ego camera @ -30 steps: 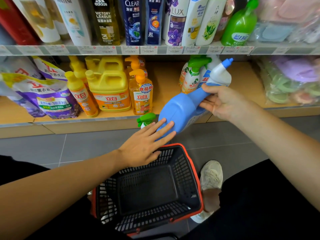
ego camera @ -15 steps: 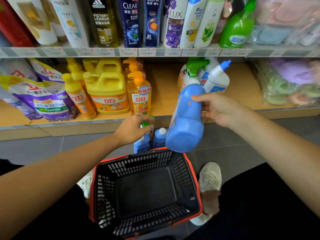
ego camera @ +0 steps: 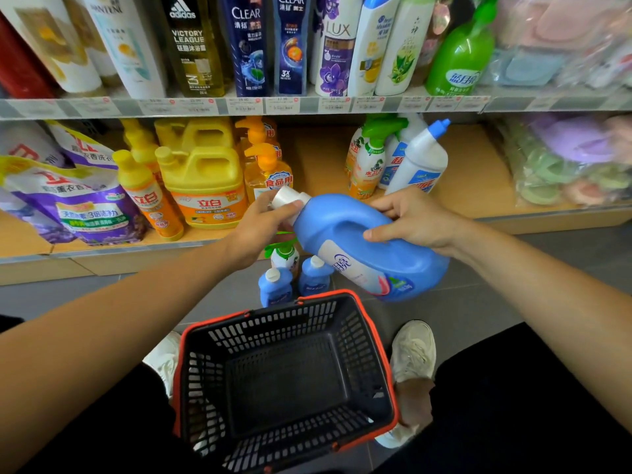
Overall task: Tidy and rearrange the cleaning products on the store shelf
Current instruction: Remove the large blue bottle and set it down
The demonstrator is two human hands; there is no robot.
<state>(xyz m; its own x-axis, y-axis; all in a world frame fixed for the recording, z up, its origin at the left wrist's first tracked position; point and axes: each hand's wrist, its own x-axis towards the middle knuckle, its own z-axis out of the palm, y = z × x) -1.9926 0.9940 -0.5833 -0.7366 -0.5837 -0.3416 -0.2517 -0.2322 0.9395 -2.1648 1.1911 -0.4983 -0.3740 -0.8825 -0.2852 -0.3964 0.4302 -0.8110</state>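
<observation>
While held sideways above the basket [ego camera: 376, 340], left hand [ego camera: 260, 227] fingers pinching white cap [ego camera: 285, 199], blue detergent jug [ego camera: 362, 244] tilted, right hand [ego camera: 415, 220] fingers curled round its handle, label partly turned away, small floor bottles [ego camera: 275, 285] half hidden.

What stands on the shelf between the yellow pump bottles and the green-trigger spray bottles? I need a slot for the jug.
Nothing: in the head view, bare wooden shelf separates them.

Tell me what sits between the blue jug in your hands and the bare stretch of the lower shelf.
Nothing visible blocks it. The blue jug, held by the left hand at the cap and the right hand on the handle, hangs in front of the shelf gap between the orange pump bottle and the green spray bottle.
</observation>
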